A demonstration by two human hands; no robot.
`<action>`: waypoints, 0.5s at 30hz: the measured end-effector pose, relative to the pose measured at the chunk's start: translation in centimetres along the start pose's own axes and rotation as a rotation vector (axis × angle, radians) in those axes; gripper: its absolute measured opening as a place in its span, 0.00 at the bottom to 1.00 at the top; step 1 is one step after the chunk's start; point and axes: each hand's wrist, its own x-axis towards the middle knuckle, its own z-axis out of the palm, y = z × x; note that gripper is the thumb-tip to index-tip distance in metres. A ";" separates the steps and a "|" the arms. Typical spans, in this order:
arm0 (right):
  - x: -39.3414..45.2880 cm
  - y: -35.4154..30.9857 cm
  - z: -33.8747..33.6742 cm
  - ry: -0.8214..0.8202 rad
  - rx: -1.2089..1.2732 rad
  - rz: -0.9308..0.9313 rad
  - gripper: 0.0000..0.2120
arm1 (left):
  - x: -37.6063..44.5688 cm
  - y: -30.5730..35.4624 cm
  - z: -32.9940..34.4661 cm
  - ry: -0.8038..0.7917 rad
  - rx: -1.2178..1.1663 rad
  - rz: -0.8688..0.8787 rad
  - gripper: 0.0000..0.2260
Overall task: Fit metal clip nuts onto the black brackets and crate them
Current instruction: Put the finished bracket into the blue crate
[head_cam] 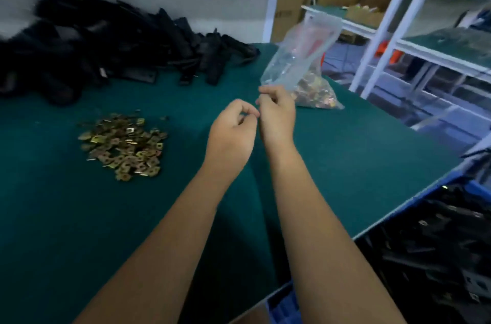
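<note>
no readable text, dark print on cardboard box (288, 15) blurred, illegible

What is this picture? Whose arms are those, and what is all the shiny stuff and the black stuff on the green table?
A camera on a person's head took it, so you see their own arms. The right hand pinches the edge of a clear plastic bag with metal clip nuts inside. The left hand is curled beside it; whether it holds anything is hard to see. On the green table lies a loose pile of clip nuts, and farther back a heap of black brackets. At the lower right, a blue crate holds more brackets.
</note>
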 end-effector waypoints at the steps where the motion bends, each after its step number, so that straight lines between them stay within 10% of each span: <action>1: -0.5 0.4 2.4 -0.072 -0.015 0.013 0.10 | 0.3 -0.7 -1.9 0.077 0.060 0.006 0.09; 9: -0.5 3.9 12.9 -0.302 -0.662 -0.193 0.15 | 2.2 -5.7 -16.6 0.708 0.504 -0.084 0.08; 15: 5.5 5.7 15.7 -0.449 -1.200 -0.050 0.29 | 3.5 -7.5 -18.5 0.549 0.764 -0.403 0.13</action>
